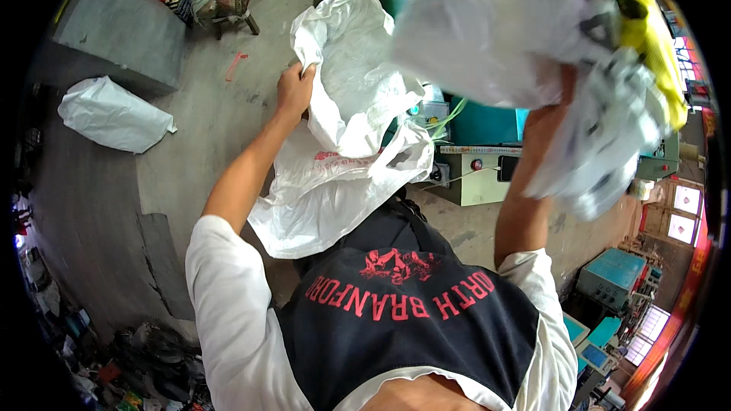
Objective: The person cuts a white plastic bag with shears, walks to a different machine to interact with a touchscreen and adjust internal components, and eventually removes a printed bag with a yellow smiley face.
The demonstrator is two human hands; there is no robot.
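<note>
My left hand (294, 91) is closed on the rim of a large white woven sack (343, 38). The sack's mouth gapes, and its lower part, with some red print, hangs against my legs. Raised at the right, my right hand (562, 91) grips a bulky white plastic bag (480, 30) with black print, blurred by motion. Its fingers are mostly hidden among the folds. Another clear-and-white plastic bag (601, 137) hangs over the wrist on the same side. Behind these bags a yellow bag or cloth (653, 46) shows.
Beyond the sack stands a machine with a pale green base (474, 183), a red button and a phone on it. A stuffed white sack (114, 116) lies on the floor at left, beside a grey block (122, 23). A loaded stool (228, 0) is at the far left.
</note>
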